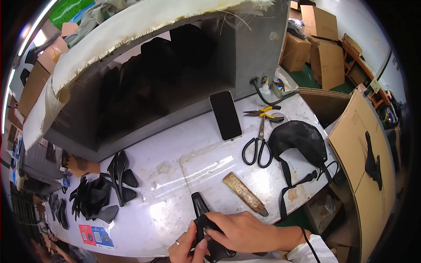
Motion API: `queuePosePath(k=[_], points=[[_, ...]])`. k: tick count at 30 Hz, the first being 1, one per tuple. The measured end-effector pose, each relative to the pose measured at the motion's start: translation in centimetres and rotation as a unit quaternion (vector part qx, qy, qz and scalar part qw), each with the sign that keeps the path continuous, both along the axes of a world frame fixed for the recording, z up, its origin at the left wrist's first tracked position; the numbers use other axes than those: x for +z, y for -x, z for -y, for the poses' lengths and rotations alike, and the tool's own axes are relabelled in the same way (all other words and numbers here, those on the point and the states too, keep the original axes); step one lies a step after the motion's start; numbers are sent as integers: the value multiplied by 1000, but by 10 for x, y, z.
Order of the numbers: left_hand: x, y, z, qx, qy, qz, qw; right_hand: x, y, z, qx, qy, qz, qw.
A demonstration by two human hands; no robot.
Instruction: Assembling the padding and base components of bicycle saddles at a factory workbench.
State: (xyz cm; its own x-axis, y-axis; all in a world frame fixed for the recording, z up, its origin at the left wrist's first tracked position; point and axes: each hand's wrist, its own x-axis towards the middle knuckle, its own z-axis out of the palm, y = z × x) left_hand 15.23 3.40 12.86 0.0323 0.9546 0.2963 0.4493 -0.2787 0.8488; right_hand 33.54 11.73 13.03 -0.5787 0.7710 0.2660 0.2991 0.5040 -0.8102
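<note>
At the front edge of the white table, both my hands hold a black piece (200, 204) that looks like a shoe part, with a narrow, glossy end pointing away from me. My left hand (186, 245), with a ring on one finger, grips its left side between thumb and fingers. From the right, my right hand (245, 232) pinches dark, soft-looking material on it, fingers bent. The hands hide much of the piece. Nearest to my right hand lies a worn, tape-wrapped knife (244, 193). Beyond it are black-handled scissors (258, 149) and yellow-handled pliers (263, 112).
A large grey metal box with a dark opening (166, 79) stands at the back. A phone (226, 116) leans near it. Black shoe parts (92, 197) pile up at the left. A black mesh cap (300, 140) with straps and cardboard (364, 175) are at the right.
</note>
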Motion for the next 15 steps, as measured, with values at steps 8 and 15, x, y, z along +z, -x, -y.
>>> queuePosePath(k=[8, 15], points=[[1, -1, 3, -17, -44, -70, 996, -5, 7, 6, -36, -57, -29, 997], [13, 5, 7, -35, 6, -110, 993, -10, 3, 8, 17, -97, -6, 995]])
